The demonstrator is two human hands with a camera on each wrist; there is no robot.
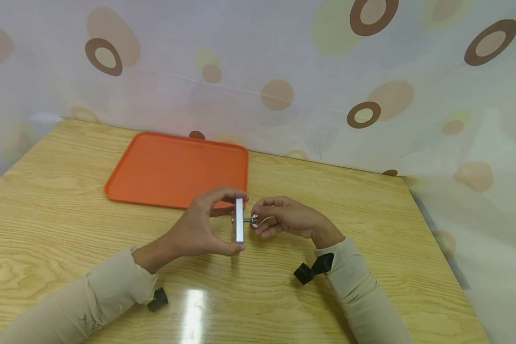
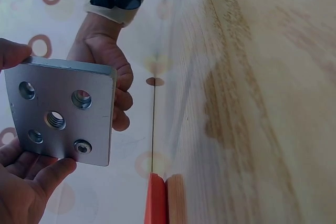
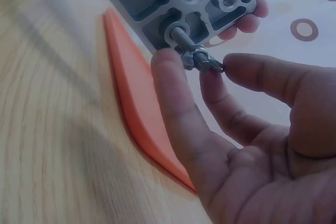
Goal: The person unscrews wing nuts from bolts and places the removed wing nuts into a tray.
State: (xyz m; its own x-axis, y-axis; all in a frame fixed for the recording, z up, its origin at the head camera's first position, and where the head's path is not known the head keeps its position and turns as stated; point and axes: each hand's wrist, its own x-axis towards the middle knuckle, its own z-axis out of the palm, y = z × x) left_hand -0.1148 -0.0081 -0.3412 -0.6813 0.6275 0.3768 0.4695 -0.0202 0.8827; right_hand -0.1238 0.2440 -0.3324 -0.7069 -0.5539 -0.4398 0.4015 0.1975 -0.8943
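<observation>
My left hand [image 1: 196, 228] grips a square silver metal plate [image 1: 239, 222] by two opposite edges, upright above the table. In the left wrist view the plate's flat face [image 2: 42, 98] shows several holes, the middle one threaded. One corner hole holds a bolt, its head [image 2: 82, 146] against this face. From the ribbed back [image 3: 210, 17] the bolt's threaded shank [image 3: 182, 36] sticks out, with a wing nut [image 3: 201, 59] on it near the end. My right hand [image 1: 291, 217] has its thumb and fingers around the wing nut, thumb touching one wing.
An orange tray [image 1: 176, 167] lies on the wooden table [image 1: 335, 191] behind my left hand. A patterned sheet [image 1: 249, 57] hangs along the table's back. Black wrist mounts [image 1: 314, 268] sit at both sleeves.
</observation>
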